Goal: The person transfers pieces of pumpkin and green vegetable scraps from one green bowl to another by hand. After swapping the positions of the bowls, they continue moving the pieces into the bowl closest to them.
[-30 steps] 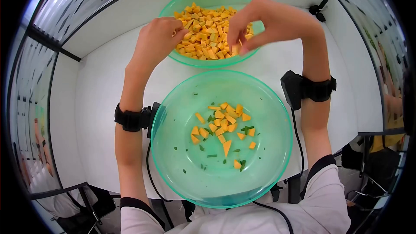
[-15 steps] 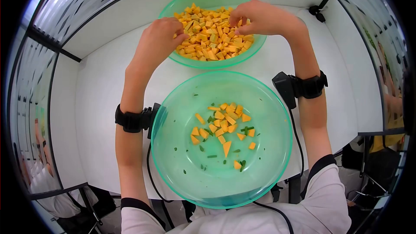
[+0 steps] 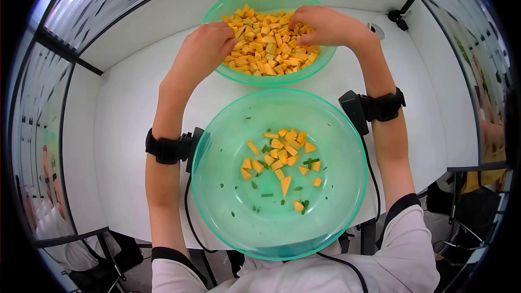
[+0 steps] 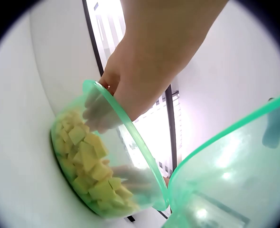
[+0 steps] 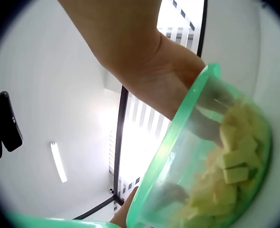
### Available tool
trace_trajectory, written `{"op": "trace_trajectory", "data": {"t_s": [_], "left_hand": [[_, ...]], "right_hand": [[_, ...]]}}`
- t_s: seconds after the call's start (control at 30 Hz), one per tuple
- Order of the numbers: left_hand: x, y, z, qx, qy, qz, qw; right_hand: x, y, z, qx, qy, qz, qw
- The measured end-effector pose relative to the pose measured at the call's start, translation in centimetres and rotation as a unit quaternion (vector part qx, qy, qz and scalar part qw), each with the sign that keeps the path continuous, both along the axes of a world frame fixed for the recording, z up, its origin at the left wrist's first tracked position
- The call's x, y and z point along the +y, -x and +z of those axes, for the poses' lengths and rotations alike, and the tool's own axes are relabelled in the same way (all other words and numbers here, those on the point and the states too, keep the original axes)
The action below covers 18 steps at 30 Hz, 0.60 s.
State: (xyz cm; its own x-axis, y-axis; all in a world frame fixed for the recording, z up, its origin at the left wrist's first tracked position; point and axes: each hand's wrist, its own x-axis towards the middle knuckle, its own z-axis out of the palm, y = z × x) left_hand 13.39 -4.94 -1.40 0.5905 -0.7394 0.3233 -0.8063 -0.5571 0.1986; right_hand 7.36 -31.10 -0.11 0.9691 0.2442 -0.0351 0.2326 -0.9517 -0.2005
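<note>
The far green translucent bowl (image 3: 271,82) holds a heap of diced orange-yellow pieces (image 3: 263,49), like cut pumpkin. Over its left side hangs my left hand (image 3: 202,51), fingers loosely bent with the tips at the heap. My right hand (image 3: 331,28) reaches over the right rim, thumb and fingers apart, fingertips close to the pieces. Through the bowl wall in the right wrist view, the fingers (image 5: 211,130) point down at the heap. No piece shows within either hand. Nearer to me, a second green bowl (image 3: 282,228) contains scattered orange pieces (image 3: 277,157) and green bits (image 3: 309,161).
Both bowls stand on a white table (image 3: 130,130) with a raised white back panel (image 3: 163,13). A black wrist camera (image 3: 355,111) sits beside the near bowl's right rim, another (image 3: 187,149) by its left. Cables run down on both sides. A black stand (image 3: 399,19) is at the back right.
My right hand has moved back and left from the far bowl's right front edge onto the heap, its fingers spreading. My left hand has shifted only slightly. The bowls' contents look the same.
</note>
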Motion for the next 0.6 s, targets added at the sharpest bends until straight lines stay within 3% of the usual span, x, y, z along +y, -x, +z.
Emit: {"op": "trace_trajectory", "data": {"t_s": [0.6], "left_hand": [[-0.14, 0.52, 0.25, 0.096, -0.006, 0.013, 0.995]], "right_hand": [[0.48, -0.08, 0.03, 0.001, -0.040, -0.003, 0.999]]}}
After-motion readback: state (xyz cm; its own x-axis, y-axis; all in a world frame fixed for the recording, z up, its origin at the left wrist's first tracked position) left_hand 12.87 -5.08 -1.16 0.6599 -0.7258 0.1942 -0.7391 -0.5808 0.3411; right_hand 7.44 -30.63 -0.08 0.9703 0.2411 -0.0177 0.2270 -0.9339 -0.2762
